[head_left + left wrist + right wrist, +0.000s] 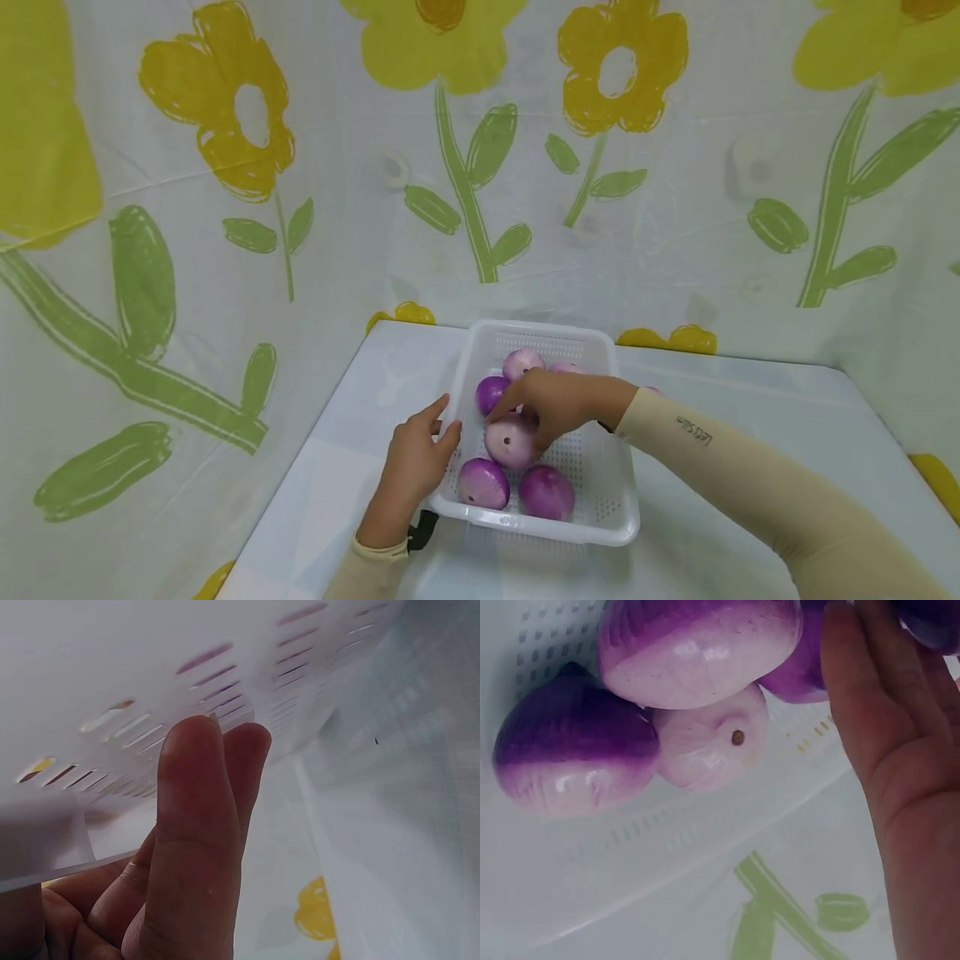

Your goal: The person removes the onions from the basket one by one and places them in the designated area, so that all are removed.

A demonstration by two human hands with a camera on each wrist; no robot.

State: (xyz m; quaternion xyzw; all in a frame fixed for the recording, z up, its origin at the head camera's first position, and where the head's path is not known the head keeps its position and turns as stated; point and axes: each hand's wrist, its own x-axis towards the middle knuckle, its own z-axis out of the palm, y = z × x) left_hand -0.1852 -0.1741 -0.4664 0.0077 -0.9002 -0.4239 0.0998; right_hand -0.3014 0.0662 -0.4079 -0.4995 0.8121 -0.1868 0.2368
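Several purple-and-white onions (pixel 547 492) lie in a white perforated plastic basket (pixel 628 508). My right hand (pixel 558 400) reaches into it from the right. Its fingers and thumb curve round one onion (pixel 512 442) near the middle, which partly shows below the hand. In the right wrist view, other onions (pixel 697 656) rest against one another beside the fingers. My left hand (pixel 416 454) is at the basket's left side, fingers loosely extended and thumb near the rim. The left wrist view shows the left thumb (pixel 196 825) close to the slotted outer wall.
The basket stands on a white table (pixel 330 467). A flower-patterned sheet (pixel 675 242) hangs behind and beside the table. Just past the right forearm, a small pink patch (pixel 652 389) peeks out, mostly hidden.
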